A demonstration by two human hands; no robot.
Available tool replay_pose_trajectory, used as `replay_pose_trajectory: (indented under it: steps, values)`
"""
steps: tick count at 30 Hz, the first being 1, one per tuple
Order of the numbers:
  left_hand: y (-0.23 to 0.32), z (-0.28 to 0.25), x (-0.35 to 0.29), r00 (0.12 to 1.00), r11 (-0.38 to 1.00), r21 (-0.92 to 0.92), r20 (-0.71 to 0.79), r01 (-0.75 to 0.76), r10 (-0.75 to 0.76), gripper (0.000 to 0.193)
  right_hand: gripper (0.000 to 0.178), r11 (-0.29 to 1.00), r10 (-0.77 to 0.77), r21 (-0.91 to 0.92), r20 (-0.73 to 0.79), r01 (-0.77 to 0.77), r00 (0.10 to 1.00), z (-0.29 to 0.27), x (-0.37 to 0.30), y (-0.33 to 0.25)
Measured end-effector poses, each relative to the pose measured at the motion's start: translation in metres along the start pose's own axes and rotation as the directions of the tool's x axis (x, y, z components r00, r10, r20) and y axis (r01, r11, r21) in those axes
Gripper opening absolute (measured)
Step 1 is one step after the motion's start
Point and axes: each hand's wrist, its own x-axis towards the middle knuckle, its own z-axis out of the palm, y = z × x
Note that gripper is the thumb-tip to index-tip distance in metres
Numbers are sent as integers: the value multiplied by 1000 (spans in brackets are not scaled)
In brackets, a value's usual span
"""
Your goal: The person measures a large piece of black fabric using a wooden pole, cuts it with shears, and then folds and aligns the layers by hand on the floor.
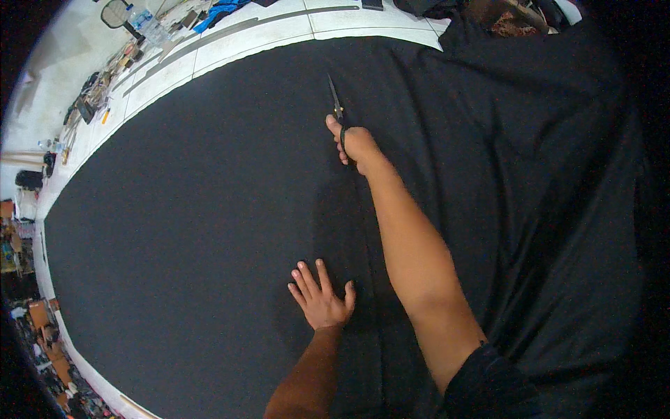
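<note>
A large sheet of black fabric (188, 209) covers most of the white table. My left hand (323, 297) lies on it with fingers spread, pressing the cloth near the lower middle. Further off, my right hand (354, 142) is wrapped round the handles of a pair of scissors (336, 100). The blades point away from me and look nearly closed. A faint line in the fabric runs from below the right hand toward the near edge, passing just right of my left hand.
Right of my right arm the fabric lies in loose folds. Along the far white table edge (251, 45) rest long grey rulers (202, 49), a clear bottle (143, 22) and a blue cloth (220, 12). Dark material (516, 17) is heaped at the far right. Cluttered goods (52, 342) stand beyond the left edge.
</note>
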Motion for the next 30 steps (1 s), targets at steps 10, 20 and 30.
replay_pose_trajectory:
  steps: [10, 20, 30]
  values:
    - [-22, 35, -31, 995, 996, 8, -49, -92, 92, 84, 55, 995, -5, 100, 12, 4, 1000, -3, 20, 4]
    - [-38, 43, -44, 992, 996, 24, -80, -91, 93, 87, 61, 992, 50, 112, 105, -62, 993, 4, 7, -31]
    - [-38, 34, -61, 992, 995, 31, -71, -97, 99, 84, 59, 998, -46, 44, -2, 46, 999, 3, 28, -4]
